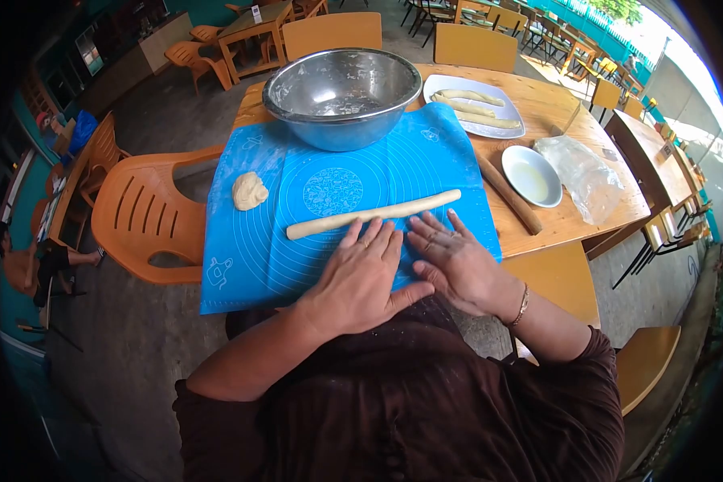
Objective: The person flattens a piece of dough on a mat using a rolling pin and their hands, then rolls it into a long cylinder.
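Observation:
A long rope of dough point(373, 214) lies across the blue mat point(265, 257). Against its near edge are the fingertips of my left hand point(361, 277), palm down with the fingers stretched out. My right hand point(458, 265) lies beside it, also flat and open, its fingertips close to the rope's right part. The two thumbs meet or nearly meet. Neither hand grips anything. A lump of dough point(249, 191) rests at the mat's left side. Several dough strips point(490, 120) are on a white plate point(510, 92) at the back right.
A steel bowl point(341, 100) stands at the mat's back edge. Right of the mat are a wooden rolling pin point(508, 193), a small white bowl point(532, 175) and a plastic bag point(584, 177). Orange chairs point(149, 217) surround the table point(610, 189). A person point(24, 265) sits far left.

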A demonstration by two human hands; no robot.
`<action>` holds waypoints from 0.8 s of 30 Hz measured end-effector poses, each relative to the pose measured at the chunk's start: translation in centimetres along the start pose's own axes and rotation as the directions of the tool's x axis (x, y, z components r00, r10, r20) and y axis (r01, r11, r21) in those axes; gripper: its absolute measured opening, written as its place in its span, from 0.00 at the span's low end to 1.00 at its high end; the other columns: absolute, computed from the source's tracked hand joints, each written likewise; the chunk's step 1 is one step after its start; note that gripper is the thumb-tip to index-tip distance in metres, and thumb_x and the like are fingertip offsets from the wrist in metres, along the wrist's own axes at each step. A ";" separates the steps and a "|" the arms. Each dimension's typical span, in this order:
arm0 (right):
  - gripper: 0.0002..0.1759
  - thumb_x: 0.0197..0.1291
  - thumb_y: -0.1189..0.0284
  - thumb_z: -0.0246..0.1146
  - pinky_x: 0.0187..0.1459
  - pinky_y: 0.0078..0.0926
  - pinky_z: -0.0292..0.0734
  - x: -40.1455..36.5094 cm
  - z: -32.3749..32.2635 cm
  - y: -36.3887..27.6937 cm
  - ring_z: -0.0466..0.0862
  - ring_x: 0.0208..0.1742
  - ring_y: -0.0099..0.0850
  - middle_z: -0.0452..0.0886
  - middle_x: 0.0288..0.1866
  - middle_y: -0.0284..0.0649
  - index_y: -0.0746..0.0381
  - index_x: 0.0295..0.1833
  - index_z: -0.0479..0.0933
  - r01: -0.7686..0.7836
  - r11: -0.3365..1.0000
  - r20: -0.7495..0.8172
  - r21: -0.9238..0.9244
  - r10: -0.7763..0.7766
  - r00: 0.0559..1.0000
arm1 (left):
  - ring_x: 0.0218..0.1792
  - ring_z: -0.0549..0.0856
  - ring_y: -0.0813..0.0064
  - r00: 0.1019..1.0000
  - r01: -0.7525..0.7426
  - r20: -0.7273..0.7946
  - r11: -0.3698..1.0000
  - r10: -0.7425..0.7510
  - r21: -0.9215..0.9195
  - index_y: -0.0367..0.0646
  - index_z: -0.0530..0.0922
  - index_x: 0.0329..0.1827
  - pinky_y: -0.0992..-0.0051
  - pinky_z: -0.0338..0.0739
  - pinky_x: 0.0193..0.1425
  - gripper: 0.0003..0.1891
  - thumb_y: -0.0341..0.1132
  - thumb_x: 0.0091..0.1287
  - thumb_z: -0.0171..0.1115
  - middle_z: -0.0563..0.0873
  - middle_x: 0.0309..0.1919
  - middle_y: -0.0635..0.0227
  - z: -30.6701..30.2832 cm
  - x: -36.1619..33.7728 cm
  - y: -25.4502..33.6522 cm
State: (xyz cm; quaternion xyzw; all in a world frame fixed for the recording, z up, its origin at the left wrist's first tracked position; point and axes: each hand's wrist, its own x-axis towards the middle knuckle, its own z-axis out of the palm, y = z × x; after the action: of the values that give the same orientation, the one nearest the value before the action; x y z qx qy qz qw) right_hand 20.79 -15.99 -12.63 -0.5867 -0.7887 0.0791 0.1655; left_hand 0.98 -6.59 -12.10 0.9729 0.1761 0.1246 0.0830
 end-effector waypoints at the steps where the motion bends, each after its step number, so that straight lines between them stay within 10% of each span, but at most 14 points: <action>1: 0.30 0.73 0.59 0.53 0.79 0.53 0.50 0.5 -0.7 0.1 0.61 0.80 0.50 0.67 0.76 0.57 0.71 0.69 0.70 0.000 1.000 0.004 0.001 0.000 1.000 | 0.76 0.64 0.40 0.999 -0.013 -0.047 0.995 0.008 -0.101 0.19 0.66 0.70 0.48 0.52 0.80 0.43 0.61 0.75 0.48 0.70 0.69 0.33 -0.6 0.4 -0.3; 3: 0.29 0.73 0.61 0.53 0.80 0.52 0.50 1.9 -2.1 0.9 0.60 0.81 0.50 0.66 0.77 0.56 0.70 0.71 0.69 0.000 0.997 -0.217 -0.082 -0.018 0.976 | 0.75 0.65 0.39 0.989 -0.021 -0.148 0.996 0.008 -0.091 0.21 0.67 0.69 0.49 0.55 0.79 0.40 0.58 0.77 0.46 0.72 0.68 0.35 -1.2 2.5 -1.5; 8: 0.34 0.75 0.59 0.47 0.80 0.51 0.49 6.6 1.8 4.8 0.55 0.83 0.50 0.59 0.81 0.54 0.68 0.78 0.59 -0.033 0.967 -0.118 -0.252 0.003 0.993 | 0.78 0.60 0.41 0.970 0.226 -0.073 0.972 -0.230 -0.064 0.22 0.62 0.73 0.50 0.50 0.81 0.44 0.63 0.76 0.43 0.64 0.74 0.35 2.4 7.0 -4.3; 17: 0.38 0.69 0.60 0.58 0.80 0.53 0.48 -0.8 1.2 -0.3 0.55 0.83 0.51 0.58 0.80 0.56 0.71 0.77 0.58 0.006 0.978 -0.123 -0.209 -0.033 0.992 | 0.78 0.58 0.39 1.000 0.012 -0.029 0.990 -0.008 0.140 0.22 0.58 0.75 0.43 0.46 0.81 0.53 0.68 0.66 0.56 0.60 0.75 0.35 3.0 -0.3 0.6; 24: 0.29 0.63 0.72 0.63 0.76 0.53 0.59 -2.3 -0.6 0.9 0.66 0.77 0.51 0.71 0.73 0.51 0.64 0.70 0.71 -0.009 0.993 -0.192 -0.121 -0.014 0.981 | 0.70 0.73 0.51 0.987 0.024 -0.158 1.000 -0.021 0.017 0.33 0.76 0.63 0.51 0.59 0.78 0.27 0.40 0.66 0.68 0.76 0.66 0.51 -1.6 -2.2 0.1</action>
State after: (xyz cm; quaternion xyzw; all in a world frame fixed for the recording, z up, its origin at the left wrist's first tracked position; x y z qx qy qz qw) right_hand 22.41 -17.97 -12.70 -0.5997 -0.7731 -0.0261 0.2050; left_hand -1.39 -7.30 -10.96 0.9588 0.1940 0.1985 0.0610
